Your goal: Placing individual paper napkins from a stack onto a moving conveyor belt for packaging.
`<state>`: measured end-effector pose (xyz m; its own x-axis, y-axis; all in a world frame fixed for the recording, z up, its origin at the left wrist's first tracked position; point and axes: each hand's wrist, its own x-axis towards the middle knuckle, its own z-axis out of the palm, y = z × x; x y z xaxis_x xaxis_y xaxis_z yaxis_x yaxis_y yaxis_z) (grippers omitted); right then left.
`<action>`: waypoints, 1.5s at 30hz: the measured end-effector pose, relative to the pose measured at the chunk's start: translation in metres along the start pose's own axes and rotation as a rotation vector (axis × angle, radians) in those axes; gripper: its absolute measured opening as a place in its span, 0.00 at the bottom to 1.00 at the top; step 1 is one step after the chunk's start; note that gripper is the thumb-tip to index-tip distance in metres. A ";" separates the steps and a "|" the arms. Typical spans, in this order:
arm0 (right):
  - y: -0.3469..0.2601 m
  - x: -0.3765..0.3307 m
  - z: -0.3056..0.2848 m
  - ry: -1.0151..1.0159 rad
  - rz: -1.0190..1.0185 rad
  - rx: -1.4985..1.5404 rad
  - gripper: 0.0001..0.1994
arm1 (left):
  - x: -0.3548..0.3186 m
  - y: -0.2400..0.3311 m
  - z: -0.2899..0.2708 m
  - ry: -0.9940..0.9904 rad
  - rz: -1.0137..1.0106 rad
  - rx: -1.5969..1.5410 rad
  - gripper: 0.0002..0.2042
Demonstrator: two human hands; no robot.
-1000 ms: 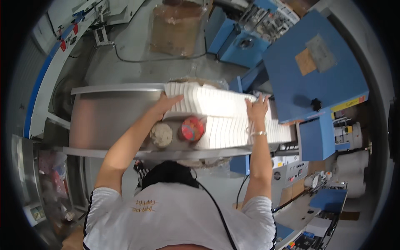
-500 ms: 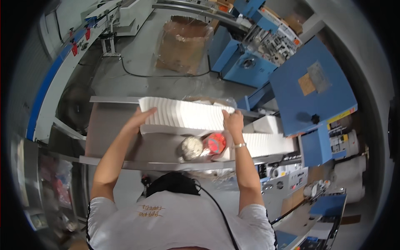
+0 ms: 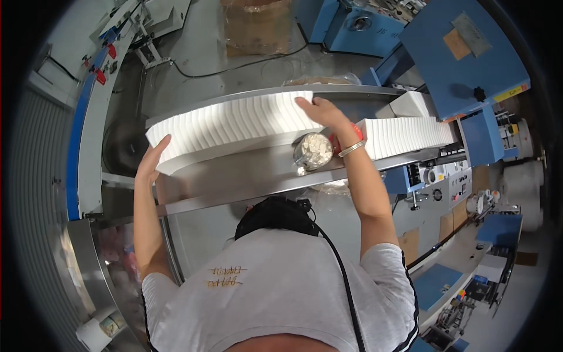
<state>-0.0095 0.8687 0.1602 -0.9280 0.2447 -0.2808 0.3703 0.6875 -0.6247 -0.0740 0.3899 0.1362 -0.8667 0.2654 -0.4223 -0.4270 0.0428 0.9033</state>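
White row: I have a long run of thin white pieces (image 3: 234,120) packed face to face, spanning the left and centre of the upper half of the frame, bowed slightly upward in the middle.
Left hand: it (image 3: 151,161) caps the row's left end, thumb laid along the near corner; the other fingers are partly hidden, so I cannot tell their spread.
Right hand: it (image 3: 325,115) closes the other end, near upper centre, thumb over the top edge and fingers curled at the end.
Good handling: I would squeeze inward evenly from both ends, since the middle has no hand under it and could, I judge, sag or burst open. I would move both wrists together, so the bow doesn't twist.
Edges: repeated wavy ridges across the top, a smoother pale side facing the lower frame; matte, possibly paper or foam, I cannot tell which.
Metal trough: brushed, dull grey, with raised rails (image 3: 229,182); whether the row touches its bed I cannot tell.
Round container: clear-looking, filled with cream lumps (image 3: 315,151), just beside a glossy red object (image 3: 355,130) partly covered by the right wrist.
Second row: similar ridged white pieces (image 3: 404,138), right of centre, near the blue machine (image 3: 498,44).
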 end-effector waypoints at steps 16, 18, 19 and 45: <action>-0.014 -0.092 -0.006 0.506 -0.179 -0.562 0.36 | -0.004 0.028 0.072 0.023 -0.032 0.221 0.44; -0.030 -0.128 0.009 0.319 -0.139 -0.540 0.37 | -0.009 0.026 0.069 0.116 -0.040 0.244 0.42; -0.021 -0.131 0.022 0.343 -0.194 -0.538 0.38 | -0.007 0.026 0.068 0.114 -0.035 0.250 0.42; 0.182 0.017 -0.159 0.450 0.325 -0.377 0.35 | 0.017 0.005 0.036 -0.025 -0.052 0.032 0.34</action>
<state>0.0359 1.1064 0.1582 -0.7285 0.6844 -0.0296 0.6700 0.7028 -0.2393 -0.0816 0.4290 0.1359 -0.8364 0.2863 -0.4674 -0.4627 0.0881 0.8821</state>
